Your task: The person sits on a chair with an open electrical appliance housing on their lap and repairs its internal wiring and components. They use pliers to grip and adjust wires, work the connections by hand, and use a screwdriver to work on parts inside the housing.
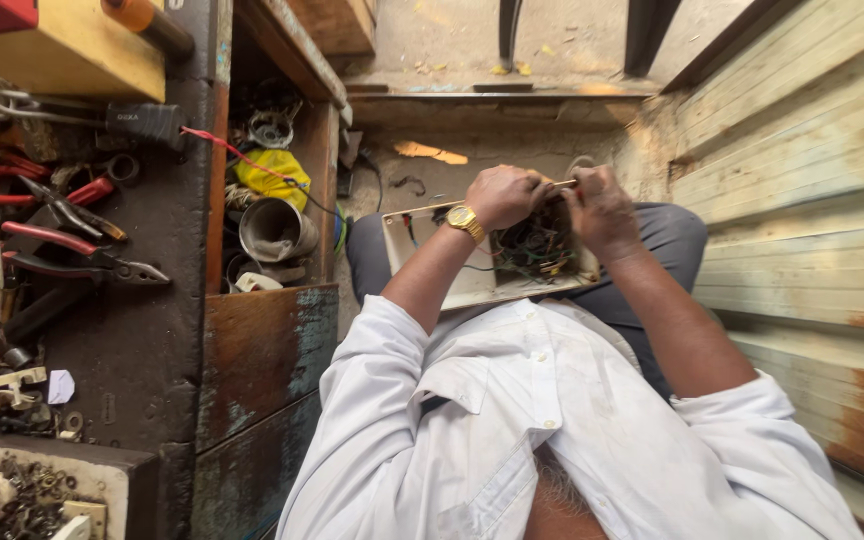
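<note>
Wires (534, 245) in box (422, 240) — on lap

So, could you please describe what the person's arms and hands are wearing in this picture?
Both arms wear a white button-up shirt with the sleeves rolled up above the elbows, leaving the forearms bare. The left hand has a gold-coloured wristwatch with a metal band at the wrist. The right hand is bare, with no watch or glove.

Plank wall (802, 180) crowds the right; cluttered bench (132, 330) blocks left; floor (452, 130) ahead open.

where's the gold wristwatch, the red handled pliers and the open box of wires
gold wristwatch (464, 221), head view, on its dial
red-handled pliers (47, 237), head view, on a red handle
open box of wires (422, 252), head view, on its pale wall
</note>
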